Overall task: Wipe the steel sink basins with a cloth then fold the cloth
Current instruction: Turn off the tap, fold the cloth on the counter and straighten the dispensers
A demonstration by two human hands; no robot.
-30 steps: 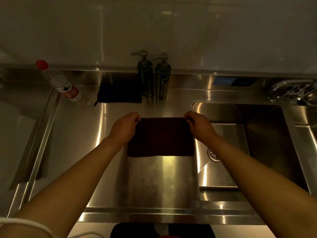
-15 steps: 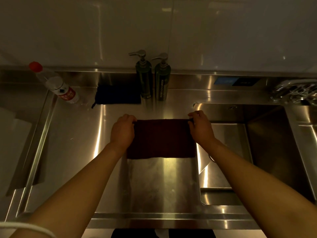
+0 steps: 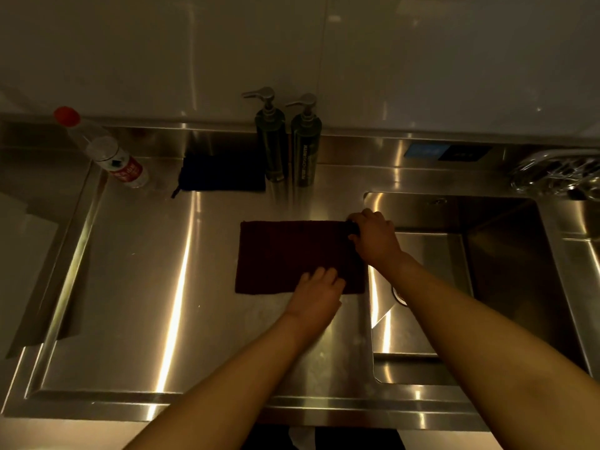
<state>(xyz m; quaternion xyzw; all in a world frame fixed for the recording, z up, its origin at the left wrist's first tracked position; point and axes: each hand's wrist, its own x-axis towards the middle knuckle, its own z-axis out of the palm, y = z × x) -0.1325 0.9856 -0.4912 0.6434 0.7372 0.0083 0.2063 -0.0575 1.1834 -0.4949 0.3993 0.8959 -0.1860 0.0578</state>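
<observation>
Both your forearms reach in from the near edge and angle toward the middle of the steel counter (image 3: 130,287). Your left hand (image 3: 316,292) lies low over the near edge of the dark red cloth (image 3: 289,254), toward its right corner, knuckles up and fingers bent down onto the fabric; whether they pinch the edge or only press on it cannot be told from this angle. Your right hand (image 3: 373,237) sits at the cloth's far right corner, fingers curled round the corner and gripping it.

The cloth lies flat as a rectangle on the counter, just left of the sink basin (image 3: 506,271), its right edge close to the basin's rim. The drain (image 3: 398,293) shows partly beside your right forearm.

Along the back stand two dark pump bottles (image 3: 289,141) side by side, a dark blue cloth (image 3: 220,173) lying flat just left of them, and a clear plastic bottle (image 3: 107,151) with a red cap further left, tilted.
</observation>
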